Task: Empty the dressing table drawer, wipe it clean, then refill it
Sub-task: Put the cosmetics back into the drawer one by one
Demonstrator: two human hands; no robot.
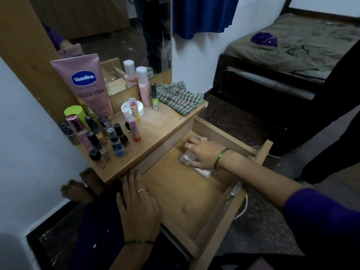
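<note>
The wooden drawer (220, 227) of the dressing table stands pulled out, its floor almost bare. My right hand (204, 152) presses flat on a white folded wipe (203, 171) at the drawer's far right part. My left hand (139, 207) rests on the drawer's near left edge, fingers spread, holding nothing. On the tabletop (165, 121) stand a pink Vaseline tube (85, 82), several nail polish bottles (116, 143), lip balm sticks (134, 131), a white jar (124, 108) and a pink bottle (144, 86).
A green checked cloth (179, 98) lies on the tabletop's right end under the mirror (120, 30). A bed (292, 47) stands at the right. A person in dark clothes (335, 121) stands right of the drawer. My feet (78, 188) are under the table.
</note>
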